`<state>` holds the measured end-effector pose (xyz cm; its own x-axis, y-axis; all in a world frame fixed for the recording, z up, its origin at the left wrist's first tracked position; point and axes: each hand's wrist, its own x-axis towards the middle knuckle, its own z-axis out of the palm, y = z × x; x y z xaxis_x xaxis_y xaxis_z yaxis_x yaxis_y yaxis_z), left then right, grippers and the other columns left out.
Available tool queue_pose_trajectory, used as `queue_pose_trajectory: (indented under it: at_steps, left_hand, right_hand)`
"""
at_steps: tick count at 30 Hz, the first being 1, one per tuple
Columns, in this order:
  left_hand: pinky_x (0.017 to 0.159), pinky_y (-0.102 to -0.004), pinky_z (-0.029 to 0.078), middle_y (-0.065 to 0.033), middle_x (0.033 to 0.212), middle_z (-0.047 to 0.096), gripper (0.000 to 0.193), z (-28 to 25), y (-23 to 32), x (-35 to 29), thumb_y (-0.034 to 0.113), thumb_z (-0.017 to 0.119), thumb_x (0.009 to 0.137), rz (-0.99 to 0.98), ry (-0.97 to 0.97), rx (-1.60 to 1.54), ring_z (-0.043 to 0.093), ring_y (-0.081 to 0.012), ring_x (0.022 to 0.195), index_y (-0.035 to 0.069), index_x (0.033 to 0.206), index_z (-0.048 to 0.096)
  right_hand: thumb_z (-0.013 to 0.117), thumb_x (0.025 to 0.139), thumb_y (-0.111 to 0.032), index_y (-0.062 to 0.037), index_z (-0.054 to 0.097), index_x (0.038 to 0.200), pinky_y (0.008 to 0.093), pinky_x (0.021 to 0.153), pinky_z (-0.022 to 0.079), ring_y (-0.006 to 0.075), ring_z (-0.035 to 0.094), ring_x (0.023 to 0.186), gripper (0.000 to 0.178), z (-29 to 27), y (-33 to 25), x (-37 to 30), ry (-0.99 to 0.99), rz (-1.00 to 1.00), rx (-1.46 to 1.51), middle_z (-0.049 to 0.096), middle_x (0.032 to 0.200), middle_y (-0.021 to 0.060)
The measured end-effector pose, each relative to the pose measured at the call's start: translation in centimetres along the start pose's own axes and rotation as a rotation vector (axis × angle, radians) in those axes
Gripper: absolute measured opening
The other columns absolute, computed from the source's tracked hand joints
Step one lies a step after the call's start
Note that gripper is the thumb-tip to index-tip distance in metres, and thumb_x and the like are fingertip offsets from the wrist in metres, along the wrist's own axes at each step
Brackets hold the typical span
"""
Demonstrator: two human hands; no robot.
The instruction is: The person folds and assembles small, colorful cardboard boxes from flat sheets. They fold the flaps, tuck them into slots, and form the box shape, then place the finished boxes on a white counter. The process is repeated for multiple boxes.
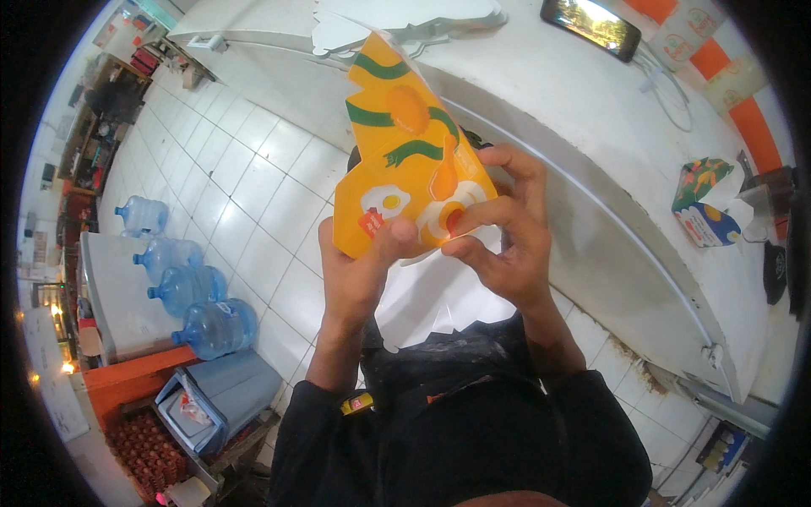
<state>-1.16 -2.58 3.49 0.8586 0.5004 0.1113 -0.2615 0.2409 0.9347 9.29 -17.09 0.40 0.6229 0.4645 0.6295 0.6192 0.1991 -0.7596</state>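
Observation:
A yellow cardboard food carton (372, 179), printed with eggs and green ribbons, is held up before my chest, partly folded. My left hand (361, 269) grips its lower left edge, thumb across the printed face and the other fingers hidden behind. At the lower right edge my right hand (514, 232) pinches the board between thumb and index finger, its other fingers bent round the side. White cardboard pieces (435, 296) lie across my lap under the carton, their printed sides not visible.
On the white counter (583, 110) ahead lie a stack of white cardboard blanks (414, 21), a phone (591, 27) with a cable, and a folded patterned carton (708, 203) at the right. To the left stand several blue water jugs (218, 328) and a grey-blue bin (232, 393).

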Motion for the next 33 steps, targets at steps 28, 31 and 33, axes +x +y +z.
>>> queue_pose_trajectory:
  at_steps: [28, 31, 33]
  left_hand:
    - [0.089, -0.0333, 0.055, -0.0115, 0.109, 0.068, 0.046, 1.5, -3.3, -0.9, -0.001, 0.079, 0.077, 0.233, 0.108, -0.030, 0.067, -0.0192, 0.099, -0.001, 0.119, 0.059]
    - [0.095, -0.0367, 0.049, -0.0122, 0.114, 0.063, 0.048, 1.6, -3.1, -0.6, 0.001, 0.074, 0.078, 0.177, 0.073, -0.016, 0.062, -0.0218, 0.105, -0.003, 0.123, 0.055]
    - [0.098, -0.0398, 0.047, -0.0128, 0.118, 0.060, 0.052, 1.3, -3.2, -0.6, 0.003, 0.071, 0.080, 0.159, 0.034, -0.044, 0.060, -0.0240, 0.109, -0.003, 0.127, 0.050]
  right_hand:
    - [0.080, 0.079, -0.015, -0.0078, 0.064, 0.094, 0.0449, 0.100, 0.047, 0.0366, 0.047, 0.127, 0.023, -0.5, 1.8, -0.2, 0.144, -0.318, -0.212, 0.047, 0.126, 0.0169]
    - [0.079, 0.079, -0.013, -0.0066, 0.062, 0.095, 0.0474, 0.101, 0.045, 0.0383, 0.051, 0.123, 0.024, -0.1, 2.1, 0.1, 0.205, -0.309, -0.167, 0.051, 0.126, 0.0183]
    - [0.079, 0.079, -0.012, -0.0056, 0.062, 0.094, 0.0465, 0.100, 0.047, 0.0384, 0.051, 0.123, 0.024, 0.2, 2.0, 0.0, 0.192, -0.298, -0.118, 0.051, 0.126, 0.0196]
